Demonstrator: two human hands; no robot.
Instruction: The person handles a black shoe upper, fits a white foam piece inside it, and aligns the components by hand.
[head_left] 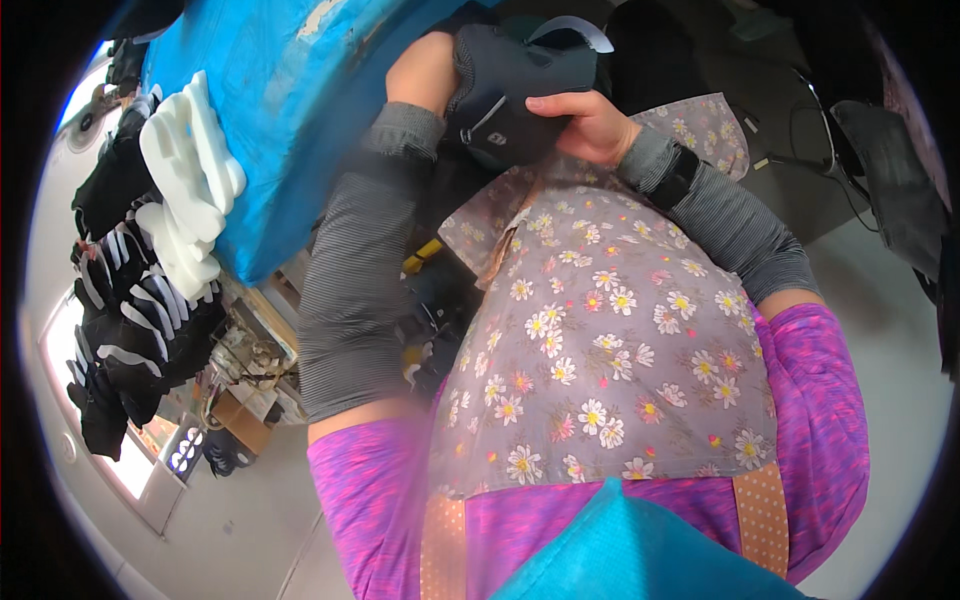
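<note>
Both hands are at a dark grey shoe upper (520, 90) with a small light mark on its side. A curved white strip (575, 32) sticks up from its far end. My left hand (424, 74) grips the upper from the left; its fingers are hidden behind or inside the dark material. On the other side, my right hand (594, 126) is closed on the edge, its thumb stretched across the near face and its other fingers mostly out of sight beneath.
A bright blue cover (290, 130) spreads at the far left. White foot-shaped pieces (185, 175) are stacked along its edge. Several black uppers with white strips (140, 320) stand further left. A cardboard box (242, 422) lies lower down. Dark equipment with cables (835, 150) is at right.
</note>
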